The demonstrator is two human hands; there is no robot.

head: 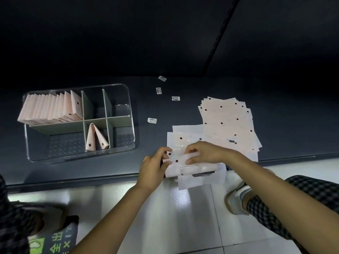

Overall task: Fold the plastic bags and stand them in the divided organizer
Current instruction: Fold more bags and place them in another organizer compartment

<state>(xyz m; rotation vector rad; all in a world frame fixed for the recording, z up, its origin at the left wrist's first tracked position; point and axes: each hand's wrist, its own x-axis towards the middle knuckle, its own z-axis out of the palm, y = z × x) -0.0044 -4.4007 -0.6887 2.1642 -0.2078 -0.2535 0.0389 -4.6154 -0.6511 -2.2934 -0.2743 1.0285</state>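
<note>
A pale pink plastic bag with dark dots [178, 158] lies partly folded at the table's front edge. My left hand [153, 168] grips its left side with the thumb on top. My right hand [203, 153] pinches the folded flap from the right. More flat bags [227, 121] lie stacked behind and to the right. The clear divided organizer [131, 114] stands at the left. Its back left compartment holds several folded bags [53, 109] standing in a row. A front middle compartment holds two folded bags [95, 138] leaning together.
Several small white labels [175, 98] are scattered on the dark table [110, 165] between the organizer and the stack. The table's front edge runs just below my hands, with a pale tiled floor [183, 217], a white shoe [236, 198] and checked trousers beneath.
</note>
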